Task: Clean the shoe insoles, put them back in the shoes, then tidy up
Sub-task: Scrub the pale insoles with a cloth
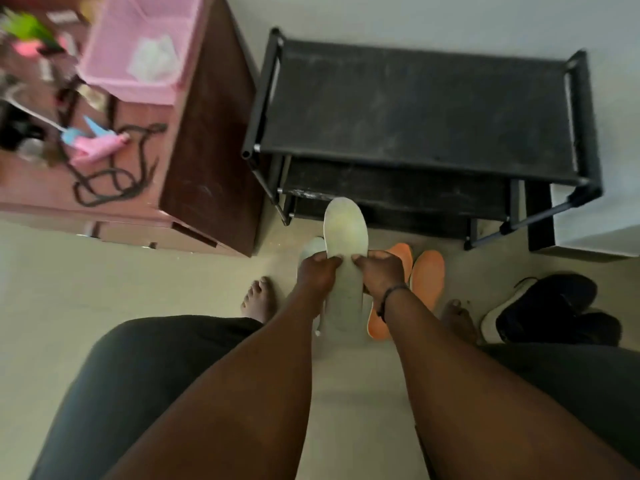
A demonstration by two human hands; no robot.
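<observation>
While I sit low with my knees apart, I hold one pale insole (346,237) up off the floor (104,289), toe end pointing far toward the black shoe rack (426,109). My left hand (317,273) and right hand (381,271) both pinch it across the middle, thumbs on top, one on each edge, probably so I can flex it or check the face for dirt. A second pale insole (311,245) lies on the floor just behind the left hand, mostly hidden. Two orange insoles (427,275) lie side by side on the floor to the right, kept close for their turn. The dark shoes (550,308) sit further right, near my right foot, so refitting is a short reach. Left, the table (145,202) carries a pink basket (138,46) and a cord.
</observation>
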